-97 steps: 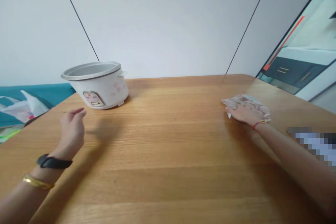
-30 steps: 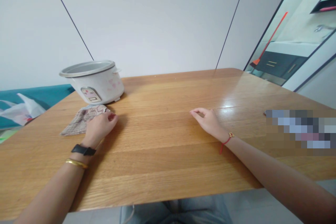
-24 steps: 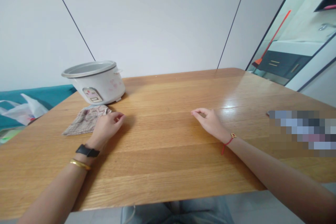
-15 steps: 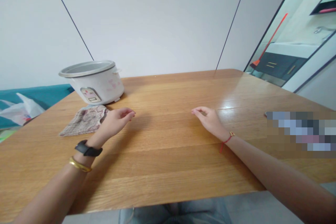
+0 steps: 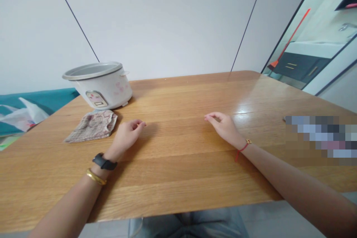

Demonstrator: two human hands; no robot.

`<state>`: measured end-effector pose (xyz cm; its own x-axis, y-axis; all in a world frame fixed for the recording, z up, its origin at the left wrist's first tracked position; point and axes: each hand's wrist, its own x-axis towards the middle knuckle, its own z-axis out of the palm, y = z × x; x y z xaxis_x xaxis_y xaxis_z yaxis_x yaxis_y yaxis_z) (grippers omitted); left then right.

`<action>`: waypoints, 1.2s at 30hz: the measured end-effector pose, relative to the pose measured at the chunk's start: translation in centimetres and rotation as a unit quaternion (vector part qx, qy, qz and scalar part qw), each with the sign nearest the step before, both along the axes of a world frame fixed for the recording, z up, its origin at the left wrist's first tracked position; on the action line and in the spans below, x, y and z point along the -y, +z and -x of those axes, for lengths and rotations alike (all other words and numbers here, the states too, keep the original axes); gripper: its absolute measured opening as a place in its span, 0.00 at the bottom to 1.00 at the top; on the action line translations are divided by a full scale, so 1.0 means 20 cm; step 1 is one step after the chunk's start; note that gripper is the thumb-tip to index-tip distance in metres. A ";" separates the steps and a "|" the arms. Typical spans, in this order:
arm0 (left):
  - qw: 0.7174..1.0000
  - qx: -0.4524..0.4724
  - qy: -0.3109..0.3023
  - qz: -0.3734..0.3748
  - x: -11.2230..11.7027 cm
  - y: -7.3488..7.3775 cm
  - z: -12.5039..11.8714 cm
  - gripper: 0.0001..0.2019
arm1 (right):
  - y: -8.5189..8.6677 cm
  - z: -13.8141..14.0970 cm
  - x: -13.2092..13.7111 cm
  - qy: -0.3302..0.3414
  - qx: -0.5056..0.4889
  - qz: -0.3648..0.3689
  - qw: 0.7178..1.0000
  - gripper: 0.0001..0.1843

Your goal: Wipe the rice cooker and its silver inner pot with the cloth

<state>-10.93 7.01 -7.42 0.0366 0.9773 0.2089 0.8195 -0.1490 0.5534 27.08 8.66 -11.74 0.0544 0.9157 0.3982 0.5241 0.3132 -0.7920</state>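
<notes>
My left hand [image 5: 130, 134], with a black band [image 5: 104, 161] and a gold bangle [image 5: 96, 177] at its wrist, is just above or on the wooden table [image 5: 178, 178]. Its fingers are curled toward the thumb, and nothing shows in them. Just left of it lies a folded checked cloth [image 5: 92, 125], not touched by the hand. Behind the cloth stands a white rice cooker [image 5: 104, 87] without a lid. My right hand [image 5: 223, 126], wearing a red string bracelet [image 5: 243, 146], is over the middle right of the table. Its thumb and fingertips come together, holding nothing visible.
A pale panelled wall [image 5: 173, 22] rises behind the table. At the right edge of the tabletop is a pixelated patch [image 5: 326, 137]. White plastic bags [image 5: 25, 115] sit beyond the left edge. An orange broom [image 5: 290, 41] stands in the doorway at the right.
My left hand has shifted slightly right and toward me, away from the cloth, and its fingers look more curled. My right hand is almost where it was. The view has tilted slightly.
</notes>
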 end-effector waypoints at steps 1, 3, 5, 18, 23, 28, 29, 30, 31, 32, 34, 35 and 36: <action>1.000 -0.012 -0.006 -0.008 0.00 0.00 0.00 0.24 | 0.00 0.00 0.00 0.002 -0.004 -0.002 1.000 0.15; 0.999 -0.037 -0.016 -0.018 0.01 0.01 -0.01 0.23 | 0.00 0.00 0.00 0.004 -0.011 -0.005 1.000 0.15; 0.998 -0.054 -0.023 -0.016 0.01 0.01 -0.02 0.23 | 0.00 0.00 0.00 0.005 -0.014 -0.004 1.000 0.15; 0.997 -0.058 -0.056 0.005 -0.01 -0.02 0.01 0.21 | -0.01 -0.01 -0.01 0.014 -0.013 0.011 1.000 0.15; 0.991 -0.070 -0.087 -0.075 -0.03 -0.04 0.02 0.19 | -0.01 0.00 -0.01 0.015 -0.012 0.011 1.000 0.16; 0.990 -0.061 -0.094 -0.090 -0.04 -0.04 0.02 0.19 | -0.01 -0.01 0.00 0.014 0.002 0.013 1.000 0.14; 0.990 -0.060 -0.098 -0.079 -0.03 -0.04 0.02 0.19 | -0.01 -0.01 0.00 0.014 0.006 0.014 1.000 0.14; 0.991 -0.060 -0.101 -0.069 -0.03 -0.04 0.02 0.19 | -0.01 -0.01 0.00 0.014 0.010 0.013 1.000 0.14; 0.991 -0.061 -0.104 -0.062 -0.03 -0.04 0.02 0.19 | -0.01 -0.01 0.00 0.014 0.013 0.012 1.000 0.15; 0.991 -0.063 -0.107 -0.059 -0.03 -0.04 0.02 0.19 | -0.01 -0.01 0.00 0.014 0.014 0.011 1.000 0.15; 0.990 -0.064 -0.111 -0.064 -0.03 -0.04 0.02 0.19 | -0.02 -0.01 -0.01 0.013 0.015 0.009 1.000 0.15; 0.989 -0.063 -0.113 -0.067 -0.04 -0.04 0.02 0.19 | -0.02 -0.01 -0.01 0.013 0.016 0.010 1.000 0.15; 0.989 -0.060 -0.114 -0.070 -0.04 -0.05 0.02 0.19 | -0.02 -0.01 -0.01 0.011 0.017 0.013 1.000 0.14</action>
